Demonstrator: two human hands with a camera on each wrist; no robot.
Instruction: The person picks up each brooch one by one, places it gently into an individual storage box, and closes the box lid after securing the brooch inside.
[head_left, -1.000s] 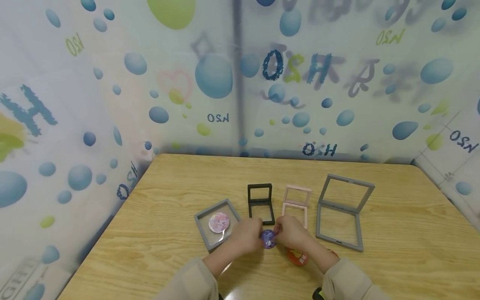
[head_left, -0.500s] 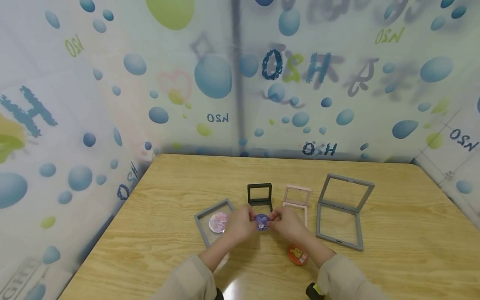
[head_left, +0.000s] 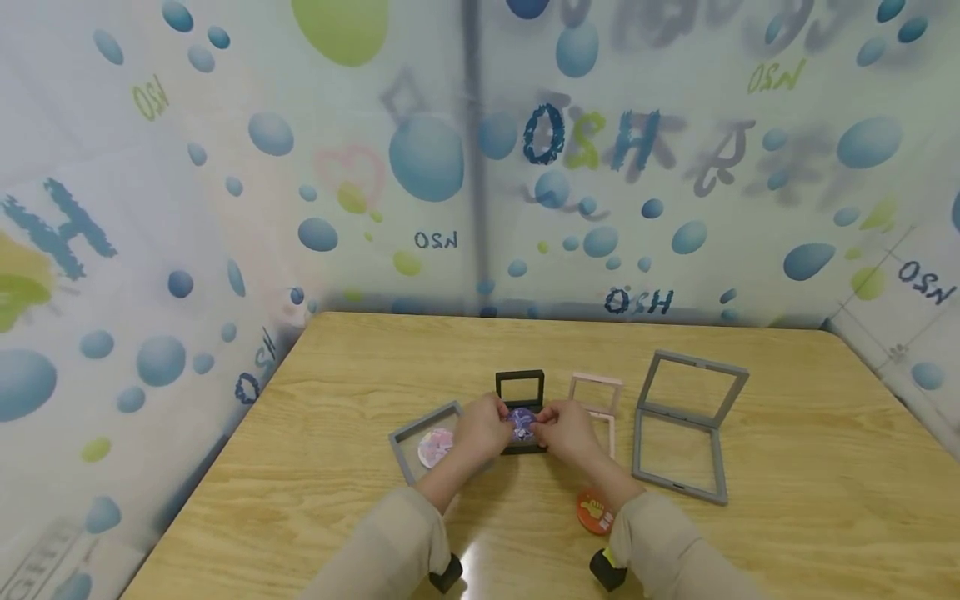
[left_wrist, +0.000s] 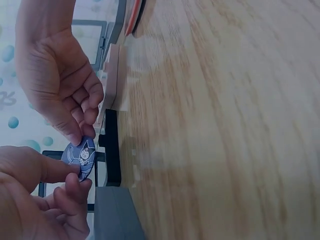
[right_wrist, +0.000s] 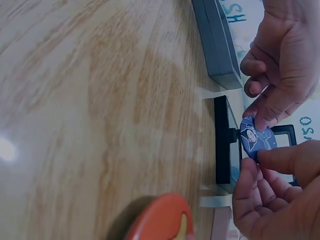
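Note:
A round purple button badge (head_left: 522, 423) with a cartoon figure is over the lower half of the open black display frame (head_left: 520, 388). My left hand (head_left: 483, 429) pinches its left edge between thumb and fingers. At the opposite edge, my right hand (head_left: 570, 433) pinches it the same way. In the left wrist view, the badge (left_wrist: 80, 157) is tilted and held above the black frame's base (left_wrist: 112, 150). The right wrist view also shows a gap between the badge (right_wrist: 256, 137) and the black base (right_wrist: 222, 145).
Left of the hands lies a grey frame (head_left: 403, 457) with a pink badge (head_left: 435, 448) on its clear film. A pink frame (head_left: 596, 379) and a large grey frame (head_left: 678, 492) stand open to the right. An orange-red badge (head_left: 595, 511) lies nearer on the wooden table (head_left: 360, 367).
Both hands have moved forward with the purple badge, from in front of the black frame to over its lower half. The orange-red badge has stayed on the table.

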